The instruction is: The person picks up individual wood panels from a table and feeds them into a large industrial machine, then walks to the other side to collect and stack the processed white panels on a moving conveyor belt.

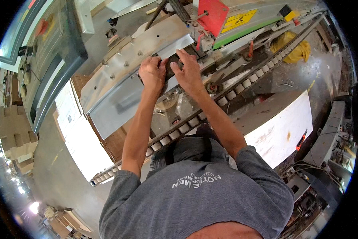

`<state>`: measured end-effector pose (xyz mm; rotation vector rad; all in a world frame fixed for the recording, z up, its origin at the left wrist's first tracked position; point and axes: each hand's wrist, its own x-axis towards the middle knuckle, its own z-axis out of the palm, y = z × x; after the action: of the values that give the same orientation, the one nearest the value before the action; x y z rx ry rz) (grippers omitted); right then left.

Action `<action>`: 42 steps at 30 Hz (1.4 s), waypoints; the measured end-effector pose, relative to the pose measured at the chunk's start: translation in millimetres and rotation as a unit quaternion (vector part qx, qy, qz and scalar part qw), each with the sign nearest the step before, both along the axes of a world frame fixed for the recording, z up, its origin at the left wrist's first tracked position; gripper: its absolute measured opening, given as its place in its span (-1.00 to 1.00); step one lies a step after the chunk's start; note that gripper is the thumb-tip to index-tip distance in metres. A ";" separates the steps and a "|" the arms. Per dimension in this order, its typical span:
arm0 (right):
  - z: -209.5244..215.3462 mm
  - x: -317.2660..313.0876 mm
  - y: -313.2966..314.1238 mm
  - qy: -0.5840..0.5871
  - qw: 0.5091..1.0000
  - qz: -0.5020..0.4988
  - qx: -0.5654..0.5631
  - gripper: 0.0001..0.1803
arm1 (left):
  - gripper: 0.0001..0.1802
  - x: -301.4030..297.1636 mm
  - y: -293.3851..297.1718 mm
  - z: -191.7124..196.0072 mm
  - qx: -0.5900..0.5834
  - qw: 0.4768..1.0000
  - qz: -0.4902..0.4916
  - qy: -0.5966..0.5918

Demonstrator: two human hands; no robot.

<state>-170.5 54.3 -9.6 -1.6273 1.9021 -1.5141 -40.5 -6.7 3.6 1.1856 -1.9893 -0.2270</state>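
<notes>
Both my hands are at a machine bed in the upper middle. A dark block-like part (171, 68) shows between them, partly covered by my fingers. My left hand (152, 74) has its fingers curled at the near side of this part; what they grip is hidden. My right hand (187, 74) rests at the part's right side, thumb and forefinger apart, the forefinger reaching toward a bright metal strip (177, 44). Left of my hands, a shiny grey metal fence (113, 113) runs along a beige metal plate (127, 63) with bolts.
A red guard plate (211, 18) stands just beyond my right hand. A rail with white rollers (230, 95) crosses in front of my body. On the right lie a white-faced board (282, 137) with an orange cutter (301, 140), and a yellow bag (293, 47). White panels (83, 139) lie left.
</notes>
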 end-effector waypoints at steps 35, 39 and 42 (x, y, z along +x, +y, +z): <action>-36.6 -34.0 479.7 -0.251 0.874 -0.324 0.261 -0.60 | -0.86 -96.7 335.1 -16.0 0.246 0.728 -0.640 0.010; -87.0 62.4 585.6 -0.264 0.781 -0.477 0.304 -0.61 | -0.81 -91.5 369.6 -24.6 0.315 0.638 -0.700 -0.057; -107.7 114.2 642.8 -0.263 0.750 -0.522 0.311 -0.63 | -0.77 -75.2 414.1 -16.9 0.359 0.644 -0.671 -0.083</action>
<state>-56.3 697.1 -117.2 0.2615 2.5931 -1.1085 -115.8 407.4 -13.3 -0.2430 -2.6394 -1.8239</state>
